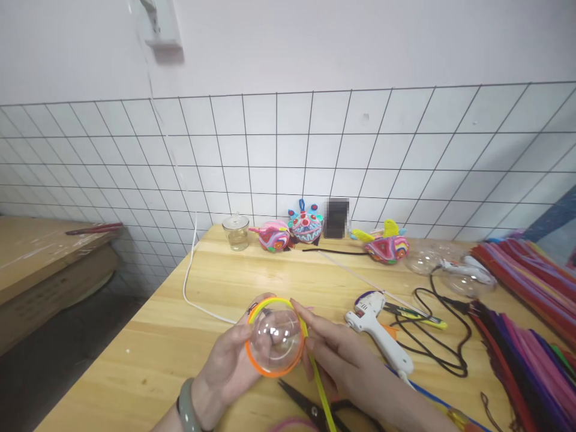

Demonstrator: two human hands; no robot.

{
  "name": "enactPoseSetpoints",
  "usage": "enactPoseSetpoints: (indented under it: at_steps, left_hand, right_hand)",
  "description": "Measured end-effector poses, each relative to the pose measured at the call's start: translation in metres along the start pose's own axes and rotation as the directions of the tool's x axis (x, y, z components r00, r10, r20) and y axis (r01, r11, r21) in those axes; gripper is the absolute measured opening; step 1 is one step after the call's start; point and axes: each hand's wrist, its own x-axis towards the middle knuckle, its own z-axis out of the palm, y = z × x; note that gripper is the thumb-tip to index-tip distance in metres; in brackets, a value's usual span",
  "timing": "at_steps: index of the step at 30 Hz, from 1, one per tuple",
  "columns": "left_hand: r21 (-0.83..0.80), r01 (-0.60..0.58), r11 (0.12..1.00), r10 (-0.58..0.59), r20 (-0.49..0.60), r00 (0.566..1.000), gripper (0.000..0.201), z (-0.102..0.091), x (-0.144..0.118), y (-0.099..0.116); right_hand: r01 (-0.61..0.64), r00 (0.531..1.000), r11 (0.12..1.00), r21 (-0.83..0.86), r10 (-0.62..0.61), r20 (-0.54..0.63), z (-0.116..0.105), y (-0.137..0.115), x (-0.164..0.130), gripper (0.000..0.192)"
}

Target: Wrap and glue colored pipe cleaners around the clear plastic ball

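My left hand [231, 360] is wrapped round the side of a clear plastic ball [274, 342]. An orange pipe cleaner [265, 373] rings the ball's lower edge, and a yellow pipe cleaner [320, 384] runs along its top and right edge. Its loose yellow end hangs down past my right hand [335, 348], whose fingers pinch the strip against the ball's right side. Below the hands lie black scissors [310, 408], partly covered by the yellow strip and my right arm. A pink strip [294, 425] shows at the bottom edge.
A white glue gun [378, 330], a yellow-green utility knife [418, 315] and a black cord [450, 372] lie at right. Pipe-cleaner bundles [522, 360] and clear balls [423, 259] sit beyond. Along the wall stand a lidded glass cup [236, 234] and several colourful ornaments [306, 225].
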Motion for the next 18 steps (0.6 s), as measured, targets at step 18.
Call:
enactPoseSetpoints:
  at_steps: [18]
  left_hand:
    - [0.088, -0.012, 0.996, 0.017, -0.058, 0.998, 0.038, -0.001, -0.001, -0.003]
  right_hand:
    - [-0.207, 0.978, 0.967, 0.151, 0.199, 0.069, 0.006, 0.004, 0.002, 0.065]
